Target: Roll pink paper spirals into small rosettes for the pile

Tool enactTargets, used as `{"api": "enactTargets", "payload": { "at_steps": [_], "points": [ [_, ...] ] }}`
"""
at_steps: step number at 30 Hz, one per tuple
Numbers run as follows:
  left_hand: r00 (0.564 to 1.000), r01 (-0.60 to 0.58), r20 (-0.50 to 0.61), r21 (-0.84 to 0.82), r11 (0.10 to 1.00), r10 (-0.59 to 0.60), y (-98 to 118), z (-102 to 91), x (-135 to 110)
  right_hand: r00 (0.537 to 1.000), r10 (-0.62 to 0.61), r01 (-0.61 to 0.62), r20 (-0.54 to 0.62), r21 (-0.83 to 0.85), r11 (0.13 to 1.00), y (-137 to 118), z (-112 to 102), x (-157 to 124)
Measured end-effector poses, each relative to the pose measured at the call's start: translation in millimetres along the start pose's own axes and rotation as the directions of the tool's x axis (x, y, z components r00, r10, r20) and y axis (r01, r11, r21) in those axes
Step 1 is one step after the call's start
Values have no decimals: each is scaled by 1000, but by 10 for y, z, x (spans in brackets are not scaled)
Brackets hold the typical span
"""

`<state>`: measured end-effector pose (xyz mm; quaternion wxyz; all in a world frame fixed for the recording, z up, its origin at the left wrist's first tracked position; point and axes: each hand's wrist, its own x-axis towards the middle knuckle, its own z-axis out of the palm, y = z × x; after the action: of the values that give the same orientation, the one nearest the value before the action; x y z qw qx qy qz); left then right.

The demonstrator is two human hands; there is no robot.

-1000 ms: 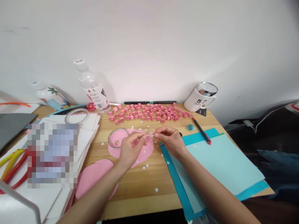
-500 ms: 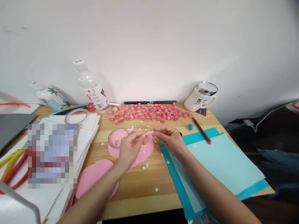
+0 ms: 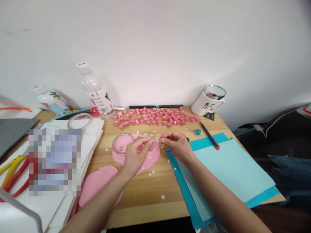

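In the head view, at the centre of the frame, the left hand [image 3: 136, 153] and the right hand [image 3: 177, 147] are near each other but apart, each with thumb and fingers pinched on a thin pink paper strip [image 3: 155, 140] stretched between them. Below them lie pink round sheets [image 3: 155, 154], with a tape ring [image 3: 113, 145] resting on their left part, just beside the left hand. White paper bits [image 3: 163, 197] litter the wooden table [image 3: 143, 210] around both hands. Above, across the middle of the frame, spread many pink paper coils [image 3: 155, 116], with dark pens [image 3: 143, 106] behind them along the wall. The right forearm crosses pale blue sheets [image 3: 230, 171] at lower right; a black-and-red pen [image 3: 209, 135] touches their upper edge, near a small teal disc [image 3: 197, 131]. At upper right of the table stands a white mug [image 3: 202, 105]. The left forearm covers part of more pink discs [image 3: 99, 184] at lower left. Farther left, a white stack [image 3: 94, 139] bears a second ring [image 3: 90, 121] and red and yellow handles [image 3: 18, 174], beside a blurred-out patch; a clear bottle [image 3: 100, 100] stands behind.
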<state>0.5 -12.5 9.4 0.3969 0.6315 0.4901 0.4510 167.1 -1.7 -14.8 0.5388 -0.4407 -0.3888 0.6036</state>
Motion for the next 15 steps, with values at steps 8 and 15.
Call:
{"api": "enactTargets", "payload": {
  "at_steps": [8, 15],
  "points": [
    [1000, 16, -6, 22, 1000, -16, -2, 3, 3, 1000, 8, -7, -14, 24, 1000, 10, -6, 3],
    [1000, 15, -23, 0, 1000, -15, -36, 7, 5, 998, 65, -66, 11, 37, 997, 7, -6, 1]
  ]
}}
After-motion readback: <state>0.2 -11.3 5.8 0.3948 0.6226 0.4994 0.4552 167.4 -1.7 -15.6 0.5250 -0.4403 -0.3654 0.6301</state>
